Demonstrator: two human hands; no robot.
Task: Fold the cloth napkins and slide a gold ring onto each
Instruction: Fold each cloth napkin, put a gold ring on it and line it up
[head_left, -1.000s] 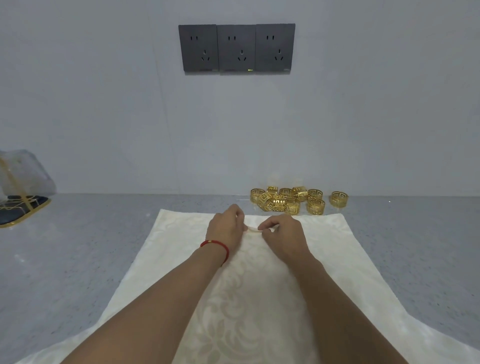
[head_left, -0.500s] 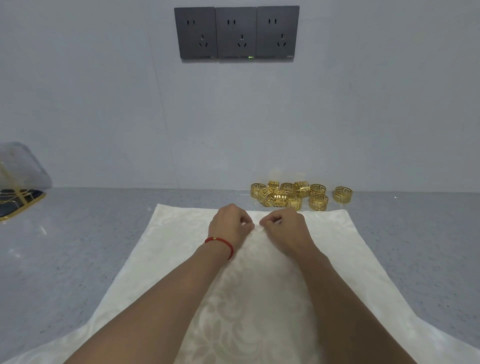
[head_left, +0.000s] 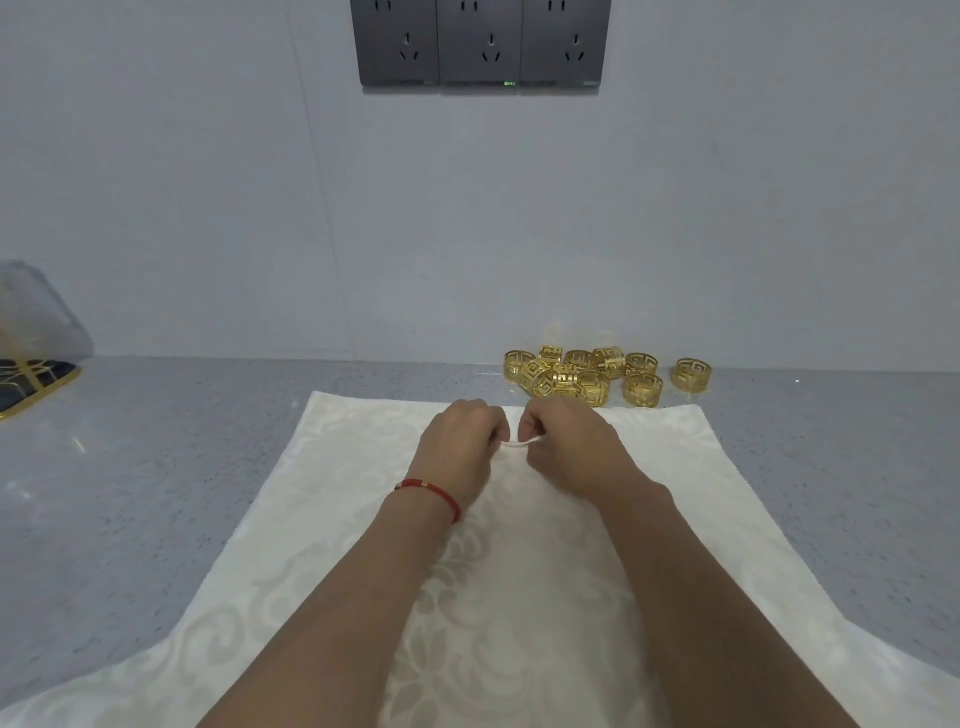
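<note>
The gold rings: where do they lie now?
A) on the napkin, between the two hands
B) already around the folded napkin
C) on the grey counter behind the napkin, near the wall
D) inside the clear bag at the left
C: the gold rings lie clustered on the grey counter beyond the napkin, by the wall.

Both forearms bare, no sleeves; thin red cord bracelet (head_left: 431, 491) w/ small gold beads on left wrist
</note>
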